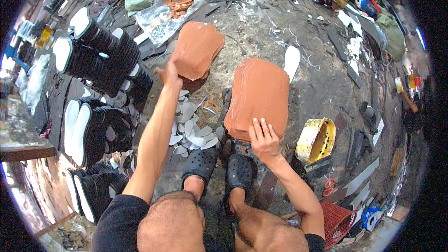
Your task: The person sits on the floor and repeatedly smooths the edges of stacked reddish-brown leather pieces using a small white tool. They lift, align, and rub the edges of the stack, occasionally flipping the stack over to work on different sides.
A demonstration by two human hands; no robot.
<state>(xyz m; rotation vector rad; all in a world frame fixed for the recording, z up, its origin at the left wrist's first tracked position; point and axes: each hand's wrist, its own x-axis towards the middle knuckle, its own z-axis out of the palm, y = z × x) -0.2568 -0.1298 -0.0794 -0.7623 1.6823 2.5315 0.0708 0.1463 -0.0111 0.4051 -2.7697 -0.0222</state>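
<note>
Two stacks of thin reddish-brown sheets with rounded, wavy outlines are in front of me. My left hand (170, 74) is at the left edge of the farther, smaller stack (199, 49), its thumb spread away; some of its fingers are hidden by the edge. On the nearer, thicker stack (261, 94), my right hand (264, 141) rests near the front edge, fingers stretched out on the top sheet. Its thumb is not clearly visible. Between the stacks and my dark clogs (201, 164) lies a heap of grey, petal-shaped offcuts (193, 125).
Piles of black shoe soles with white tops (80, 128) stand at left. A white insole (292, 60) lies beyond the nearer stack. To the right are a yellow-stained tub (305, 141), orange-handled scissors (329, 187) and a red basket (337, 224). Clear plastic (161, 24) holds brown scraps.
</note>
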